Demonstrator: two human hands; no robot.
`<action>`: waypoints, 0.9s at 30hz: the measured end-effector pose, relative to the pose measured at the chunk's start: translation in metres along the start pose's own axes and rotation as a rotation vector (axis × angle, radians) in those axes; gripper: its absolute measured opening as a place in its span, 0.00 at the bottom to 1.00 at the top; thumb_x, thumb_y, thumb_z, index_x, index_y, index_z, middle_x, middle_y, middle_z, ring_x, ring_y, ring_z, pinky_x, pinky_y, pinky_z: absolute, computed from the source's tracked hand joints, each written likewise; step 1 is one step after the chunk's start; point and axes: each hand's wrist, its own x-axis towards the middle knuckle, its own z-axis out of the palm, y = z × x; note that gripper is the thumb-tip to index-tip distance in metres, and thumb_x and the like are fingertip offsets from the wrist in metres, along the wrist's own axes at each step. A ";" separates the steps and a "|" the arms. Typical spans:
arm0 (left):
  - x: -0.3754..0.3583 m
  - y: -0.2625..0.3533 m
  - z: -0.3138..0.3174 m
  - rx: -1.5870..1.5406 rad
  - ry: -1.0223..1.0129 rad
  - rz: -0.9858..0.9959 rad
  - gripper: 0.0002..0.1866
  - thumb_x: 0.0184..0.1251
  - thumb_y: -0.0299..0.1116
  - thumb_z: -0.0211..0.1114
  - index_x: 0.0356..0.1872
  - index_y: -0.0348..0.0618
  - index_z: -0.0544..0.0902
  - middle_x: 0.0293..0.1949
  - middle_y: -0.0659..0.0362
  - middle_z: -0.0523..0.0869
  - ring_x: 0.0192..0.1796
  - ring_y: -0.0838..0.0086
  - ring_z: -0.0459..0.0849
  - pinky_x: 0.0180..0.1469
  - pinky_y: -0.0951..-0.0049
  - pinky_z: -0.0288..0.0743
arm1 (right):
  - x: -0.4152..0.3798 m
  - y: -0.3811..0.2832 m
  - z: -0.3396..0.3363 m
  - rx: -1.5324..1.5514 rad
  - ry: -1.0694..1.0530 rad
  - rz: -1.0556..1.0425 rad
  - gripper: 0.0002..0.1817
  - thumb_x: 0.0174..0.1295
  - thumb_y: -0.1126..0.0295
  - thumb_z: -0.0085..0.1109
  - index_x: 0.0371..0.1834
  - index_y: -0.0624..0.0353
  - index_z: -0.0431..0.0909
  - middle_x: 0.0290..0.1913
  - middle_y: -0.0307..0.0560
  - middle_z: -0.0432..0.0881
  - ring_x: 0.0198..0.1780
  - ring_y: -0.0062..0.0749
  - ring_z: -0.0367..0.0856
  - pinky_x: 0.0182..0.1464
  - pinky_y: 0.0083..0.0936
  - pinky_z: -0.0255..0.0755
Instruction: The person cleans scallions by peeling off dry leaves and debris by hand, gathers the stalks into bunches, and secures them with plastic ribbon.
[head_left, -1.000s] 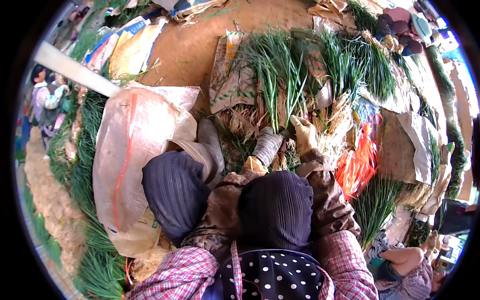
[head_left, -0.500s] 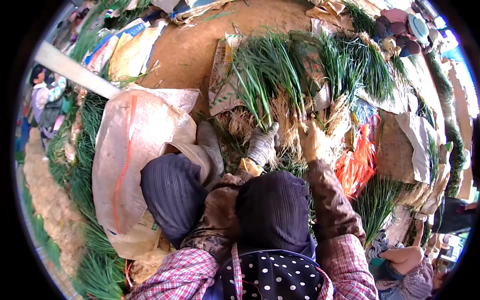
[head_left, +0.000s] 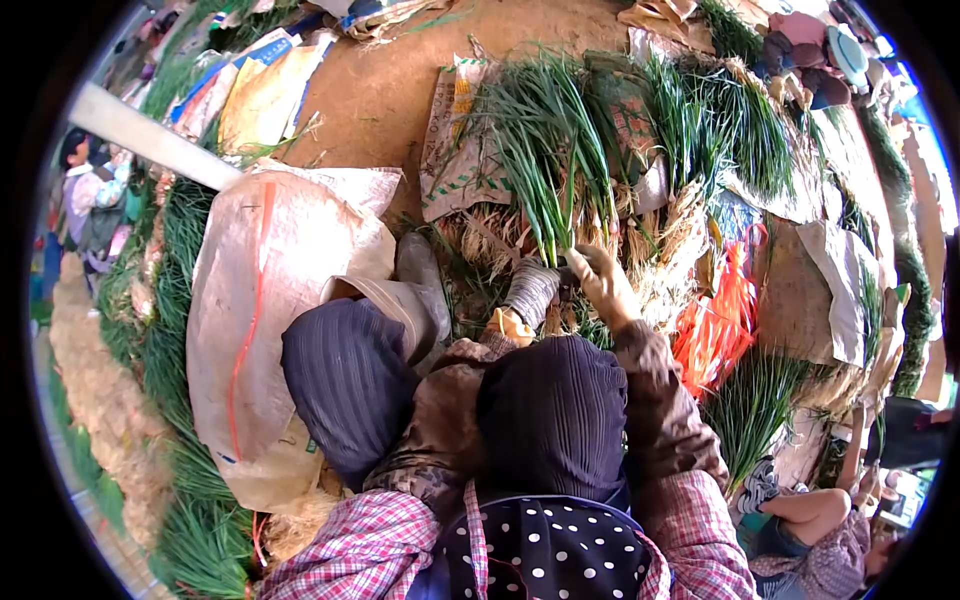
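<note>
Wrapped in a grey glove, my left hand [head_left: 535,288] is closed around the lower stalks of a small bunch of green onions [head_left: 543,215], whose long leaves point away from me. My right hand [head_left: 604,282] is beside it, its fingers closed at the stalk bases against the left hand. Beyond both hands, more green onions [head_left: 545,110] lie in a heap on printed sacking, roots toward me. Pale stringy roots [head_left: 650,275] spread to the right of my right hand. Both hands partly hide the gripped root ends.
A large whitish sack [head_left: 290,240] with a red stripe lies left of my knees. Red plastic strips [head_left: 718,325] are bundled at right, near more green onions [head_left: 755,410]. A seated person [head_left: 815,530] is at lower right, and another person [head_left: 90,195] is at far left.
My right hand has come left and toward me from the root heap to my left hand. The held bunch has shifted slightly right, and my left hand stays closed on it.
</note>
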 end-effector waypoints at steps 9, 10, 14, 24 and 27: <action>-0.045 0.079 0.011 0.144 0.156 -0.252 0.09 0.54 0.26 0.70 0.34 0.36 0.80 0.23 0.56 0.83 0.17 0.75 0.77 0.20 0.74 0.71 | 0.002 0.076 0.025 -0.246 0.044 0.281 0.15 0.58 0.61 0.62 0.36 0.63 0.83 0.31 0.54 0.84 0.28 0.28 0.82 0.31 0.22 0.77; -0.038 0.069 0.007 0.057 0.124 -0.202 0.08 0.54 0.24 0.69 0.34 0.37 0.80 0.22 0.56 0.83 0.16 0.75 0.76 0.18 0.74 0.70 | -0.001 0.104 0.029 -0.470 -0.071 0.295 0.13 0.56 0.62 0.62 0.31 0.63 0.84 0.31 0.57 0.84 0.31 0.37 0.84 0.37 0.29 0.79; -0.044 0.075 0.013 -0.014 0.210 -0.169 0.06 0.58 0.28 0.66 0.32 0.38 0.79 0.19 0.59 0.79 0.18 0.77 0.74 0.19 0.74 0.67 | -0.028 0.051 0.001 -0.733 -0.452 0.235 0.09 0.58 0.59 0.63 0.40 0.45 0.85 0.34 0.45 0.85 0.33 0.31 0.83 0.41 0.29 0.79; -0.030 0.050 -0.002 -0.125 -0.023 -0.256 0.15 0.51 0.37 0.73 0.30 0.35 0.79 0.17 0.56 0.77 0.13 0.69 0.74 0.16 0.68 0.74 | 0.150 0.031 -0.047 -0.871 0.237 -0.170 0.16 0.55 0.56 0.64 0.33 0.59 0.79 0.30 0.53 0.82 0.32 0.45 0.82 0.33 0.38 0.76; -0.024 0.052 0.005 -0.128 0.019 -0.280 0.14 0.51 0.35 0.73 0.35 0.38 0.81 0.23 0.57 0.81 0.17 0.71 0.76 0.16 0.69 0.72 | 0.131 0.028 -0.053 -0.751 0.213 -0.120 0.17 0.56 0.55 0.62 0.29 0.61 0.81 0.28 0.53 0.83 0.31 0.41 0.84 0.33 0.36 0.76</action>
